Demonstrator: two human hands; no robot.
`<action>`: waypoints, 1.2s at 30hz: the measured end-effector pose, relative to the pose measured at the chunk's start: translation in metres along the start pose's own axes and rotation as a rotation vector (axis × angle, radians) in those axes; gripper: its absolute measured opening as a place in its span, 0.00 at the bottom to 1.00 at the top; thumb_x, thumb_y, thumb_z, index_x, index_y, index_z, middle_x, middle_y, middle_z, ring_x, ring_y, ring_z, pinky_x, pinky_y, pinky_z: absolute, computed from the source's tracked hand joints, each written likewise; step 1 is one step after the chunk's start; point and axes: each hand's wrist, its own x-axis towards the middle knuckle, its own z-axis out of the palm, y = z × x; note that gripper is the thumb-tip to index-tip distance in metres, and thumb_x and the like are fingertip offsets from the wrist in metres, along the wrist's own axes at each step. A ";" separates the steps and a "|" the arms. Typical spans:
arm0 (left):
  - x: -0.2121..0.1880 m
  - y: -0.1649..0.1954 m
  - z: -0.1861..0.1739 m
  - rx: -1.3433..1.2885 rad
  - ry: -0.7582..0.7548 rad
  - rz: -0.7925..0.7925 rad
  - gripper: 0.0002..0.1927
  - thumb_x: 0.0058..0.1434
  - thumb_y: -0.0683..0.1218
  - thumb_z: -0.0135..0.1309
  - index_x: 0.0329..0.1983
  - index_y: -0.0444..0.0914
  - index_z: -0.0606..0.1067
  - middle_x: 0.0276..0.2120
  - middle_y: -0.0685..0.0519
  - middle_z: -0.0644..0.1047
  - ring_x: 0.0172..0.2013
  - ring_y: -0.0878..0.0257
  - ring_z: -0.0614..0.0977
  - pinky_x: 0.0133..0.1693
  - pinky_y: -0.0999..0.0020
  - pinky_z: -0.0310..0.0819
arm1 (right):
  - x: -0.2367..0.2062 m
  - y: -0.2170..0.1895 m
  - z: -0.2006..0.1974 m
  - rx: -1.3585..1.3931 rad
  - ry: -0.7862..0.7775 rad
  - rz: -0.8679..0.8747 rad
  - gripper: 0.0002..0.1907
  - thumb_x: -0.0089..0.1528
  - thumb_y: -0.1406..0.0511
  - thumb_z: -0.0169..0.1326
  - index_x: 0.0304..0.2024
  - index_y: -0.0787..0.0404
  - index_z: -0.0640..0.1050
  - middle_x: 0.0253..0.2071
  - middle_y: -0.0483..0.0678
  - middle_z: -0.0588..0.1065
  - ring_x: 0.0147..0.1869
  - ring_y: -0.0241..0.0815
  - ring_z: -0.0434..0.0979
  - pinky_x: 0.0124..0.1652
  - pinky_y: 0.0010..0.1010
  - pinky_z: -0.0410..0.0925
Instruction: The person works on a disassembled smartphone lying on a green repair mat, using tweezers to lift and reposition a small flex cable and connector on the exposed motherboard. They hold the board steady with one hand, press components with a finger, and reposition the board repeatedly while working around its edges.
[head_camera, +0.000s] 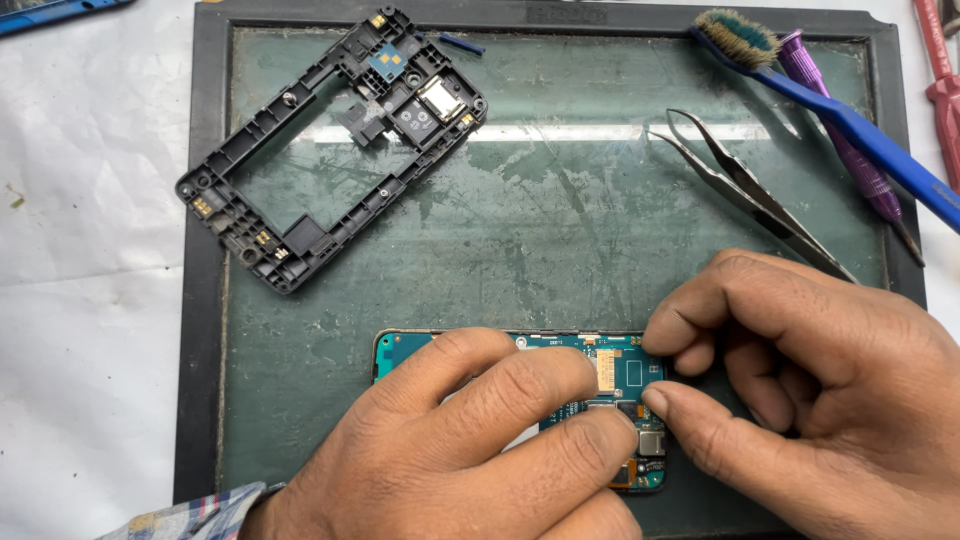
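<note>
A teal phone circuit board (625, 368) lies flat near the front of the green work mat (560, 220). My left hand (470, 450) rests on top of it, fingers pressing down and covering most of its left and middle part. My right hand (800, 390) pinches the board's right edge between thumb and forefinger. The board's lower left part is hidden under my left hand.
A black plastic phone frame (330, 140) lies at the mat's back left. Metal tweezers (750, 190) lie at the right, just behind my right hand. A blue toothbrush (830, 110), a purple screwdriver (850, 150) and a red tool (942, 90) sit at the far right.
</note>
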 end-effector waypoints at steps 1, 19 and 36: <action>0.000 0.000 0.000 0.009 0.000 0.010 0.09 0.64 0.44 0.56 0.28 0.41 0.73 0.43 0.54 0.79 0.52 0.58 0.82 0.47 0.60 0.80 | 0.000 0.000 0.000 -0.008 -0.004 0.004 0.17 0.57 0.67 0.71 0.46 0.58 0.79 0.38 0.41 0.70 0.27 0.23 0.60 0.22 0.16 0.56; 0.007 -0.001 -0.006 0.032 -0.014 0.011 0.06 0.60 0.44 0.57 0.29 0.41 0.72 0.41 0.52 0.79 0.49 0.57 0.83 0.45 0.59 0.80 | -0.001 0.002 -0.003 0.095 -0.016 -0.012 0.17 0.59 0.68 0.69 0.48 0.61 0.78 0.36 0.41 0.70 0.29 0.24 0.58 0.24 0.16 0.56; 0.015 0.005 -0.008 0.003 0.056 -0.100 0.07 0.60 0.42 0.59 0.31 0.38 0.73 0.39 0.46 0.81 0.46 0.54 0.83 0.45 0.55 0.79 | -0.001 -0.004 0.002 -0.026 0.073 0.019 0.25 0.55 0.66 0.71 0.54 0.59 0.80 0.36 0.40 0.71 0.26 0.21 0.62 0.18 0.11 0.58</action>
